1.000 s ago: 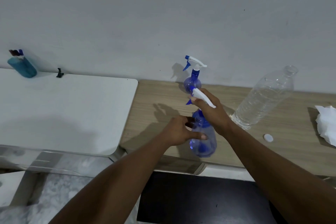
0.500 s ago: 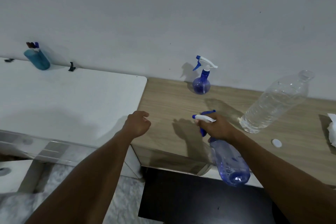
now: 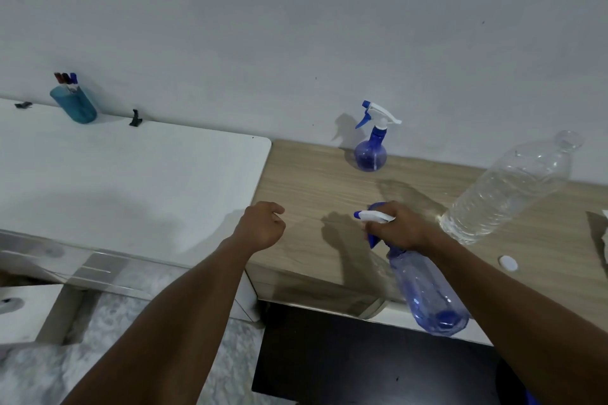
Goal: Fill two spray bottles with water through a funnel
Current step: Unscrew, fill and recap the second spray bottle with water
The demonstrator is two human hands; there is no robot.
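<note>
Behind everything I see a plain pale wall point(image 3: 296, 26), and under it two surfaces set side by side: a white table point(image 3: 125, 174) on the left and a wooden desk point(image 3: 312, 187) on the right.

On my feed the right hand point(image 3: 399, 227) is wrapped around the neck of a blue spray bottle point(image 3: 427, 296), fingers closed just below its white and blue trigger head. That bottle is tilted, its base pointing down toward me and hanging past the desk's front edge, above the dark area below. I cannot tell whether there is any water in it.

The left hand point(image 3: 261, 225) is curled into a loose fist with nothing in it, hovering over the seam where the white table meets the desk.

At the back of the desk, close to the wall, a second spray bottle point(image 3: 371, 149) with a round blue body stands upright, trigger head screwed on. To the right, a large clear water bottle point(image 3: 506, 191) stands with no cap on, water visible in its lower part. Its white cap point(image 3: 508, 263) lies on the desk just in front of it. A bit of white tissue point(image 3: 603, 240) shows at the right edge.

Far left on the white table, a teal cup point(image 3: 75, 105) holds a few markers, with a small black clip point(image 3: 135, 118) beside it.
</note>
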